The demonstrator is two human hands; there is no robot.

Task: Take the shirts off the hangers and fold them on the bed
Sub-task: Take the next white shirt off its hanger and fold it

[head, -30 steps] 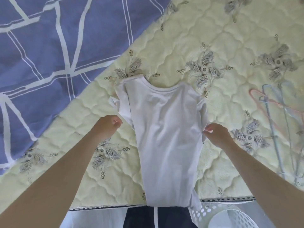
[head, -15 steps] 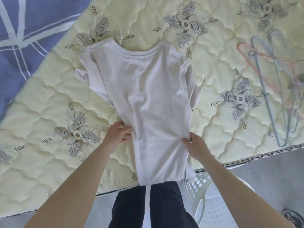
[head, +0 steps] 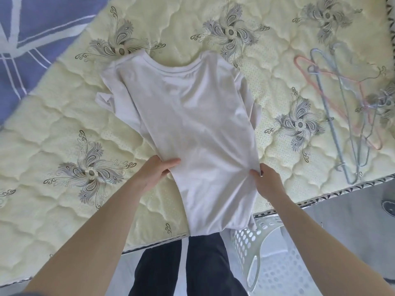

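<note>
The shirt (head: 192,129) lies on the bed (head: 53,116) in front of you, between your two hands.

Its collar points to 12 o'clock and its hem at 6 o'clock reaches over the near edge of the bed. Your left hand (head: 154,174) holds its side at 8 o'clock, and your right hand (head: 267,182) pinches the other side at 4 o'clock. The blanket (head: 38,22) lies on the bed at 10 o'clock, apart from the shirt. The hangers (head: 346,116) lie across one another at 3 o'clock. The basket (head: 267,253) stands on the floor at 5 o'clock, just beside the bed.
</note>
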